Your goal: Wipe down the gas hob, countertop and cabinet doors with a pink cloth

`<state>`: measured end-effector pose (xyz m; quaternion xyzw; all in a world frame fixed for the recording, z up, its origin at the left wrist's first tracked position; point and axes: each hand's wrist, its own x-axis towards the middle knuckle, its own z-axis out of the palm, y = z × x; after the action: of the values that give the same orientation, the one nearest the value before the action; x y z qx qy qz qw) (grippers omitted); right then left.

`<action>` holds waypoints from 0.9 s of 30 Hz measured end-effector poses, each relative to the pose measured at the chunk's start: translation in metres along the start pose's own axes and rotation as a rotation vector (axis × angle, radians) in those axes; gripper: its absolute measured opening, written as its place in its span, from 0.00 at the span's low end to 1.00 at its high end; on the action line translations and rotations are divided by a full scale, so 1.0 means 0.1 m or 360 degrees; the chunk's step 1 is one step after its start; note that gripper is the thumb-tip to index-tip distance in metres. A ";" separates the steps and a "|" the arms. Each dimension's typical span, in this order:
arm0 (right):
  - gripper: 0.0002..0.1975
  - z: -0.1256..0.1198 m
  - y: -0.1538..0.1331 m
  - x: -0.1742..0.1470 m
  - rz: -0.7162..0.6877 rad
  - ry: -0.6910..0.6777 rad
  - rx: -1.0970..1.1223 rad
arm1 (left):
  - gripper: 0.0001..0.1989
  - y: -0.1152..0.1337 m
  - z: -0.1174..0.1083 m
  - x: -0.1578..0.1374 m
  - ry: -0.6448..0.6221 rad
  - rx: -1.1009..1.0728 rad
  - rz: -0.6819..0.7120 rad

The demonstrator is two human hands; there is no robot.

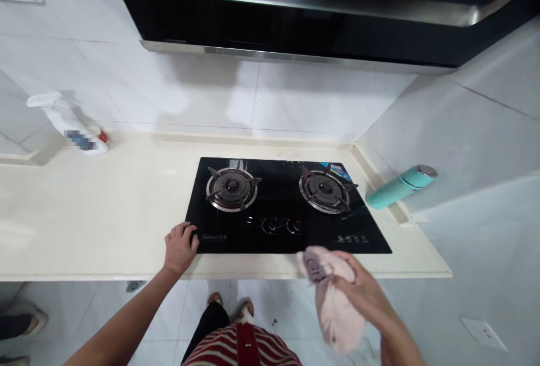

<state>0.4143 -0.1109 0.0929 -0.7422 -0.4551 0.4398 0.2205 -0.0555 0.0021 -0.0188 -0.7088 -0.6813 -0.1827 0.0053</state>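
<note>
My left hand (180,247) rests on the counter at the front left corner of a black glass gas stove (236,239). Its fingers are bent but apart, touching the stove's edge, with nothing held. In front of the counter's edge, my right hand (361,287) grips a pale pink cloth (337,310) with a greyish purple patch. The cloth hangs down, slightly blurred, its upper end near the stove's front edge. Two burners, a left burner (232,187) and a right burner (325,189), sit on the stove with their pan supports. Control knobs (282,225) are between them.
A white spray bottle (70,121) stands on the counter (105,208) at the back left. A teal flask (400,187) stands right of the stove by the wall. A black range hood (295,28) hangs overhead. Another person's foot (36,321) shows at the lower left.
</note>
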 end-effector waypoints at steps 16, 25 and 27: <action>0.22 1.71 -0.26 0.45 -0.0575 0.0366 -0.0959 | 0.13 0.03 0.04 0.02 -0.0008 0.0032 0.0015; 0.25 2.43 -0.68 0.13 -0.1391 -0.0768 -0.0422 | 0.13 0.01 0.00 0.01 -0.0003 -0.0013 0.0007; 0.25 2.06 -0.53 0.07 -0.1052 -0.0688 0.0014 | 0.13 -0.01 0.02 0.02 0.0000 -0.0013 0.0009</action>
<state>0.2149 -0.0936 0.0218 -0.4449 -0.7036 0.4932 0.2524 -0.0557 0.0042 -0.0201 -0.7106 -0.6787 -0.1855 0.0029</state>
